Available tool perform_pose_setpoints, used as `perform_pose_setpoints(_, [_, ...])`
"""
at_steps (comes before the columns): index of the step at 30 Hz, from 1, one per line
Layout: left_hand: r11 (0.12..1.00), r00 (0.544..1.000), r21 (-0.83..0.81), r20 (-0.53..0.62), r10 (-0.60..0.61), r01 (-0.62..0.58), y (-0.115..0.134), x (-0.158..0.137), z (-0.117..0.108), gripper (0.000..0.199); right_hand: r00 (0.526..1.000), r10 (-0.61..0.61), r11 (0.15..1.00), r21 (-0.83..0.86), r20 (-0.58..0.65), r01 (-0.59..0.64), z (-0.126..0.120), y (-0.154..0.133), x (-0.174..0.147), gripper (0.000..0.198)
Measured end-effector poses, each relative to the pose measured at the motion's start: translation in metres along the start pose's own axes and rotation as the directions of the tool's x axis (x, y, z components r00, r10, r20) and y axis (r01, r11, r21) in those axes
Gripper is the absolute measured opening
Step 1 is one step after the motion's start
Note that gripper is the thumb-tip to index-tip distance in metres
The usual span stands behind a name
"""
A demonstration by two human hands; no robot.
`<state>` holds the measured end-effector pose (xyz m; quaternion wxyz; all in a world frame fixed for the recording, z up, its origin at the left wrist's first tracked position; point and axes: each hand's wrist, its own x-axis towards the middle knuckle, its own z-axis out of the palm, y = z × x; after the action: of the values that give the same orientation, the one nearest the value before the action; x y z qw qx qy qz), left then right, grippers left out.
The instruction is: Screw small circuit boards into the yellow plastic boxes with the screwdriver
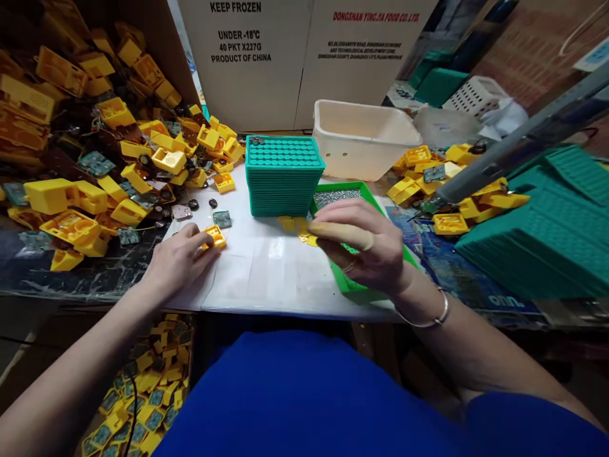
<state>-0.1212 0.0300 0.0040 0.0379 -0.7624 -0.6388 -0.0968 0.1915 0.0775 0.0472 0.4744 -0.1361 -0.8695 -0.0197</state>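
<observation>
My left hand [178,259] is closed at the left of the white work surface, its fingers on a small yellow plastic housing [217,236] with an open, hollow side. Just beyond it lies a small green circuit board [222,219]. My right hand [368,244] is raised over a bright green tray [358,292] of tiny metal screws [335,197]. Its fingertips, some in tan finger covers, are pinched together; whatever is between them cannot be made out. Small flat yellow pieces [304,233] lie left of that tray, partly behind the fingers.
A stack of teal trays [284,184] stands in the middle, with a cream bin [364,143] behind right. Yellow housings [166,158] and boards heap at left; more housings [451,222] lie right, beside a grey pole [518,139] and teal stacks [547,235]. A box of assembled parts [147,381] sits below.
</observation>
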Motion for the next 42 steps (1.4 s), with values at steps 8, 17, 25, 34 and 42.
perform_pose_setpoints(8, [0.959, 0.977, -0.191, -0.071, 0.199, -0.209, 0.027, -0.057, -0.005, 0.024, 0.772, 0.130, 0.982, 0.026, 0.622, -0.186, 0.072, 0.006, 0.033, 0.030])
perform_pose_setpoints(17, [0.925, 0.971, -0.299, -0.115, 0.209, -0.235, 0.019, -0.070, 0.003, 0.013, 0.537, 0.145, 0.979, -0.042, 0.831, -0.201, 0.177, 0.022, 0.074, 0.027])
perform_pose_setpoints(25, [0.775, 0.998, -0.630, -0.008, 0.061, -0.053, 0.026, -0.045, -0.005, 0.010, 0.808, 0.150, 0.985, -0.015, 0.569, -0.173, 0.115, 0.024, 0.066, 0.018])
perform_pose_setpoints(34, [0.836, 0.967, -0.489, -0.068, 0.246, -0.247, 0.071, -0.039, 0.015, 0.007, 0.511, 0.166, 0.986, -0.149, 0.844, -0.074, 0.031, 0.006, -0.027, 0.024])
perform_pose_setpoints(42, [0.857, 0.970, -0.454, -0.096, 0.224, -0.242, 0.066, -0.044, 0.016, 0.045, 0.385, 0.418, 0.906, -0.348, 0.823, -0.240, 0.027, -0.003, -0.010, 0.028])
